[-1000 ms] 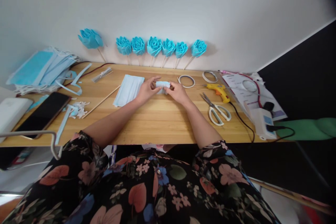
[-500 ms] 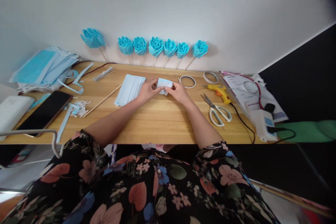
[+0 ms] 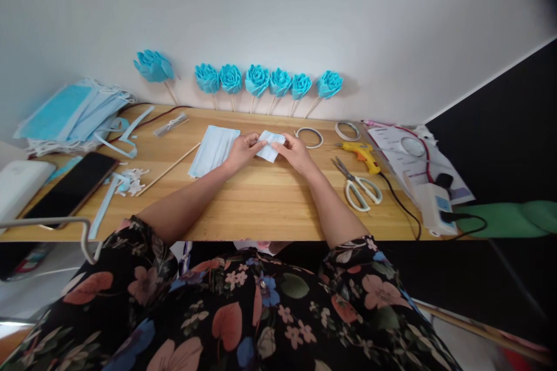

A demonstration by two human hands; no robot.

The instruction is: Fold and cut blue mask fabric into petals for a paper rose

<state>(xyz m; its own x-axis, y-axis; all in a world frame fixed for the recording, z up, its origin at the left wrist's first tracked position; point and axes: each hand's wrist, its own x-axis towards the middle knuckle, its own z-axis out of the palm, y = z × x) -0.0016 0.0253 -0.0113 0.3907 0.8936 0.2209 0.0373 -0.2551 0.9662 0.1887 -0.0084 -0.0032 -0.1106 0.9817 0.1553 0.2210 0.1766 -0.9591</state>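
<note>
A small light-blue piece of face mask fabric is held between my two hands above the wooden table. My left hand pinches its left edge, thumb toward the middle. On the other side my right hand grips the right edge, its thumb resting on the face of the piece. Just left of my left hand lies a larger pale-blue pleated mask sheet. A roll of tape sits behind my right hand.
Blue fabric roses on sticks lean against the wall. To the right lie scissors, a yellow glue gun and a power adapter. A thin stick, a phone and a mask pile are on the left.
The small fabric piece has been turned and opened out flatter between my fingers. Both hands stay in nearly the same place.
</note>
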